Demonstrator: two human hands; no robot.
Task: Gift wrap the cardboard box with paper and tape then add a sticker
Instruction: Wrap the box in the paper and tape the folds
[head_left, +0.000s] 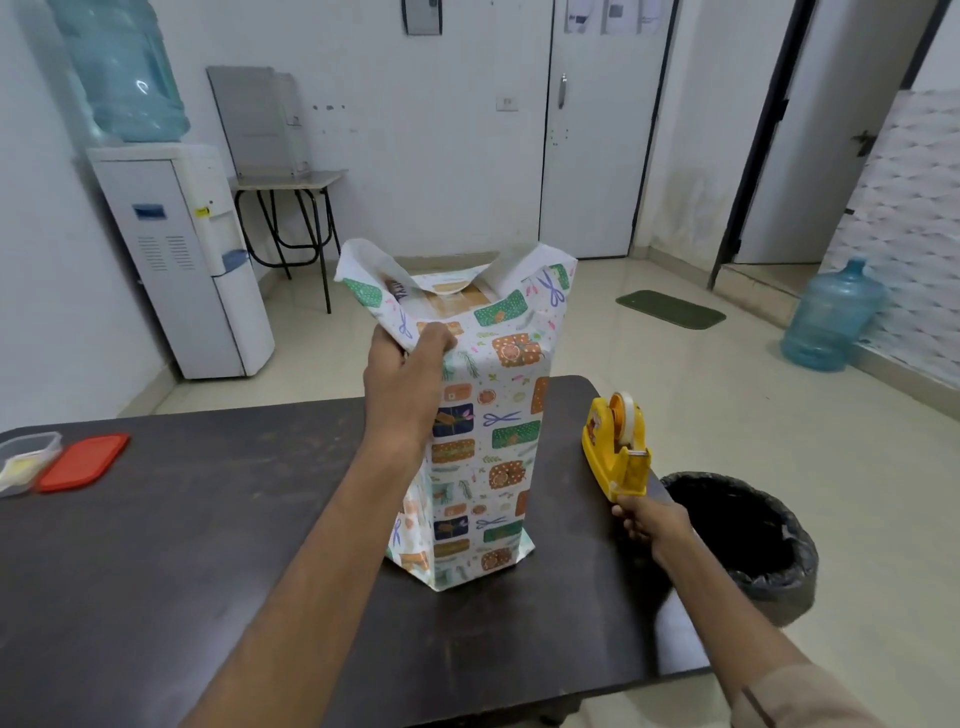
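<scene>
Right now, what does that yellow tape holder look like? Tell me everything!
The tape dispenser is yellow, plastic-looking, with a pale tape roll on an orange hub and a metal cutter at its near end. It stands on the table near the right edge, apart from the wrapped box. The right hand touches its near end.

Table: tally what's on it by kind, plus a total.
paper-wrapped box: 1
tape dispenser: 1
clear container: 1
red lid: 1
Total: 4
</scene>
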